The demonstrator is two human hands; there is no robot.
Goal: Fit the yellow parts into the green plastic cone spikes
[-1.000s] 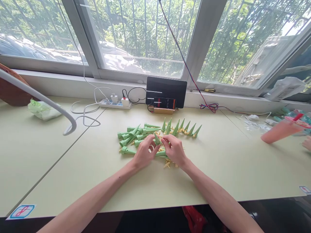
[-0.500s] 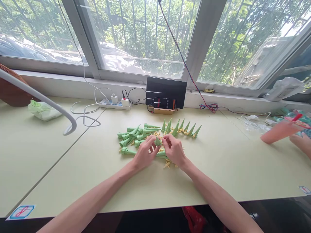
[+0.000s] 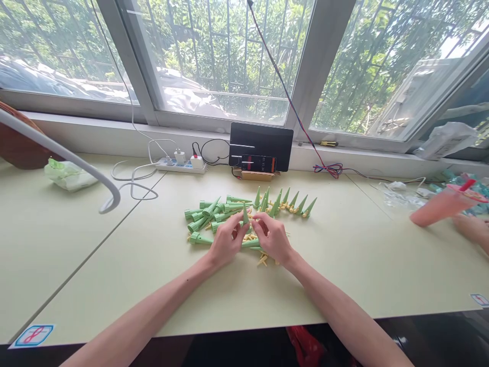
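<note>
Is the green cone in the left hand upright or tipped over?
About upright: the green cone points its narrow tip up.

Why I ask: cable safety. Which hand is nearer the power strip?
Left: the left hand is on the near side of the power strip, to its right; the right hand is farther right.

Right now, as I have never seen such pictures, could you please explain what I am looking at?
There is no machine here: these are a person's two bare hands, seen from a camera worn on that person's head, looking forward and down. The left hand holds a green cone, its tip pointing up. The right hand is pinched close beside it; whether it grips a small piece, I cannot tell. On the table lie more green cones and yellow pieces, with other cones standing tip up behind. A pink drink is at the right.
</note>
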